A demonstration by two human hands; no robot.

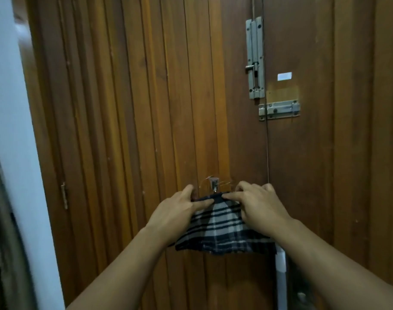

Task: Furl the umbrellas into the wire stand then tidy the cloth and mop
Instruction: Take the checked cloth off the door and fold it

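Observation:
A black, grey and white plaid cloth (pixel 222 233) hangs against the wooden door (pixel 146 108), its top edge just below a small clear hook (pixel 214 184) stuck to the door. My left hand (pixel 179 209) pinches the cloth's top edge on the left side. My right hand (pixel 258 204) grips the same edge on the right, fingers curled over it. A white pole (pixel 281 278), perhaps the mop handle, stands upright below the cloth's right corner. No umbrella or wire stand is in view.
Two metal slide bolts (pixel 254 57) (pixel 279 110) sit on the door at the upper right, by the seam between the two door leaves. A white wall edge (pixel 16 153) runs down the left side.

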